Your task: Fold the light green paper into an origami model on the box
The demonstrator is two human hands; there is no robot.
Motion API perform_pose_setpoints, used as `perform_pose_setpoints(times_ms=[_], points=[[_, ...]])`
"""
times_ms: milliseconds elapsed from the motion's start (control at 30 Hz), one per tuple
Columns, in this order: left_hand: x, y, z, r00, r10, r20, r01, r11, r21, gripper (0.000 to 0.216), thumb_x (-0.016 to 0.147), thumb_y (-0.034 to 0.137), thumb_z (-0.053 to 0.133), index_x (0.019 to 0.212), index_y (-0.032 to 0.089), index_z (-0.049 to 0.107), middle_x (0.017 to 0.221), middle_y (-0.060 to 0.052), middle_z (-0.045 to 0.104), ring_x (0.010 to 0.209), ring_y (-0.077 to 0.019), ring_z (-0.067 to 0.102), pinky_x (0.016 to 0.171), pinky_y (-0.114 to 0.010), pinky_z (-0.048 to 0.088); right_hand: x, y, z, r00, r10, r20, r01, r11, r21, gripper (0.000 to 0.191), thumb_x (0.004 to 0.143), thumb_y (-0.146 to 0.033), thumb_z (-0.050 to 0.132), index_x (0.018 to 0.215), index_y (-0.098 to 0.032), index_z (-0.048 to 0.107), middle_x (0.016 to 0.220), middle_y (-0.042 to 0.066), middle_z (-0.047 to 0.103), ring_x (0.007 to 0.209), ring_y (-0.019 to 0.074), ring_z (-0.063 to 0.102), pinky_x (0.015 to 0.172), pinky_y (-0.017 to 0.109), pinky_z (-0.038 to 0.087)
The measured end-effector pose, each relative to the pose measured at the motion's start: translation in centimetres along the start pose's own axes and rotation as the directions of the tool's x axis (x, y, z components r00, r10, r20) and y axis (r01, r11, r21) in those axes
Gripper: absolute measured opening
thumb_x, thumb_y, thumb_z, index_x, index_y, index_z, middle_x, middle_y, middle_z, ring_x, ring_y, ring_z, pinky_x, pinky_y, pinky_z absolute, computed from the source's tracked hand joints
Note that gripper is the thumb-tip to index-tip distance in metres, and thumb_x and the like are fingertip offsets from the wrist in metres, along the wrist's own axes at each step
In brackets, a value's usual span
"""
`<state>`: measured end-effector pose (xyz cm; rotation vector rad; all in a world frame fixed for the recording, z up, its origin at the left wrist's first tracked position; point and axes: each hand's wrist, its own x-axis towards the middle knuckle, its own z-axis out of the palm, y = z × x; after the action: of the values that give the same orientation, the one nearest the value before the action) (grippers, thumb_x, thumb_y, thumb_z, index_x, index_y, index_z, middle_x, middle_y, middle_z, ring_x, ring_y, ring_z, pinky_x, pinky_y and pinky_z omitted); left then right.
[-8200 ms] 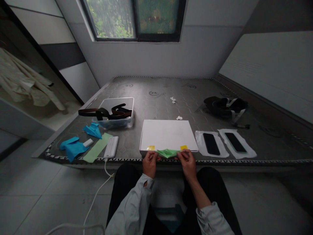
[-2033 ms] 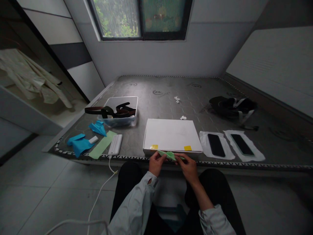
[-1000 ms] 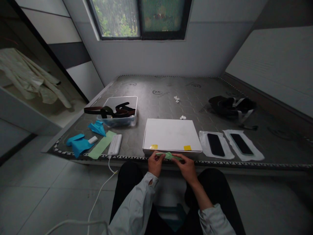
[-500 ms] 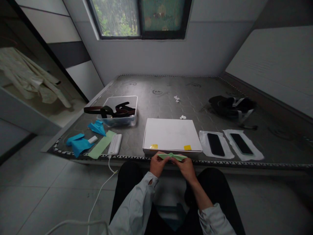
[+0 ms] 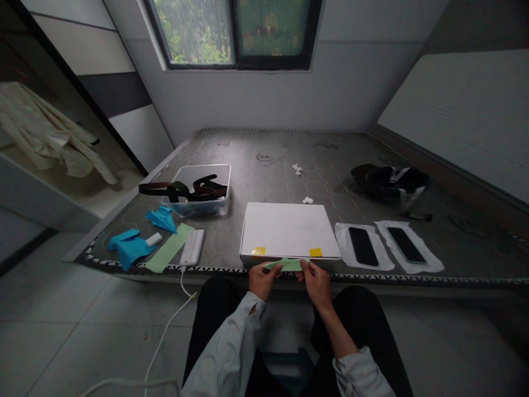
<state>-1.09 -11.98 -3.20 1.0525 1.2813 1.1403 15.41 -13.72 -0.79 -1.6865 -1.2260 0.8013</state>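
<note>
A piece of folded green paper point(image 5: 291, 264) is stretched between my two hands, just in front of a white box point(image 5: 289, 229). My left hand point(image 5: 261, 280) pinches its left end, thumb on top. At the other end, my right hand point(image 5: 317, 283) grips the paper between thumb and fingers. The box lies flat near the mattress edge, with two yellow tabs on its front rim. The paper's underside and some fingertips are hidden.
On the left lie a white power bank point(image 5: 192, 247) with a cable, a green strip point(image 5: 169, 249), blue folded paper point(image 5: 134, 249) and a plastic bin point(image 5: 223, 205) holding belts. Two phones point(image 5: 363, 246) on white wrapping and a dark cap point(image 5: 384, 182) are on the right.
My right hand has shifted a little to the right along the green paper, so my hands are farther apart. More of the paper's middle shows. The camera view has shifted slightly.
</note>
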Motion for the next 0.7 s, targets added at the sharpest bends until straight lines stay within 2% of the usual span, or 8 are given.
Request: perform_pose_setpoints(times_ms=[133,267,367,467,600,700], points=[[0.4,-0.1,-0.1,0.999,-0.009,0.038,0.010,0.999,-0.040,0.035,0.072,0.046,0.071,0.087,0.015,0.078,0.075,-0.007,0.077,0.065,-0.0211,0.072,0.062,-0.031,0.059,0.2,0.1,-0.3,0.999,-0.017,-0.047,0.016,1.000,-0.008,0.050,0.083,-0.062,0.051,0.070,-0.018,0.070,0.054,0.004,0.069,0.052,0.0202,0.064,0.056,0.028,0.047],[0.7,0.0,-0.3,0.997,-0.027,-0.074,0.025,0.999,-0.027,0.028,0.064,0.041,0.078,0.070,0.014,0.075,0.059,-0.004,0.073,0.054,-0.0178,0.068,0.054,-0.026,0.055,0.2,0.2,-0.4,0.993,-0.019,-0.113,0.020,1.000,0.005,0.046,0.079,-0.061,0.059,0.085,-0.017,0.073,0.070,0.005,0.074,0.059,0.0211,0.067,0.057,0.028,0.049],[0.7,0.4,-0.4,0.991,-0.014,-0.135,0.015,1.000,0.002,0.028,0.064,0.041,0.078,0.060,0.015,0.071,0.049,-0.001,0.067,0.048,-0.0166,0.065,0.048,-0.023,0.051,0.3,0.2,-0.5,0.989,-0.022,-0.146,0.022,1.000,0.001,0.046,0.078,-0.061,0.060,0.081,-0.017,0.074,0.066,0.006,0.074,0.058,0.0217,0.067,0.057,0.028,0.049],[0.6,0.7,-0.5,0.990,0.007,-0.139,-0.004,1.000,0.020,0.031,0.070,0.045,0.072,0.057,0.016,0.071,0.049,0.000,0.066,0.050,-0.0183,0.066,0.049,-0.024,0.051,0.3,0.0,-0.7,0.988,-0.029,-0.155,0.029,1.000,-0.003,0.047,0.082,-0.061,0.054,0.076,-0.018,0.072,0.057,0.004,0.070,0.053,0.0206,0.064,0.056,0.028,0.048],[0.7,0.5,-0.4,0.993,0.010,-0.115,-0.008,1.000,0.012,0.036,0.074,0.051,0.066,0.061,0.017,0.071,0.052,-0.001,0.068,0.049,-0.0189,0.066,0.051,-0.027,0.054,0.4,-0.3,-1.1,0.987,-0.038,-0.157,0.039,0.999,0.006,0.049,0.083,-0.061,0.051,0.070,-0.019,0.071,0.055,0.004,0.069,0.052,0.0204,0.064,0.055,0.028,0.048],[0.9,0.1,-0.3,0.990,0.005,-0.139,-0.005,1.000,0.004,0.038,0.072,0.053,0.067,0.067,0.016,0.072,0.054,-0.001,0.068,0.048,-0.0176,0.065,0.050,-0.027,0.053,0.6,-0.3,-1.3,0.985,-0.027,-0.168,0.031,0.999,0.021,0.047,0.081,-0.061,0.054,0.074,-0.019,0.073,0.059,0.005,0.071,0.052,0.0213,0.065,0.055,0.029,0.049]])
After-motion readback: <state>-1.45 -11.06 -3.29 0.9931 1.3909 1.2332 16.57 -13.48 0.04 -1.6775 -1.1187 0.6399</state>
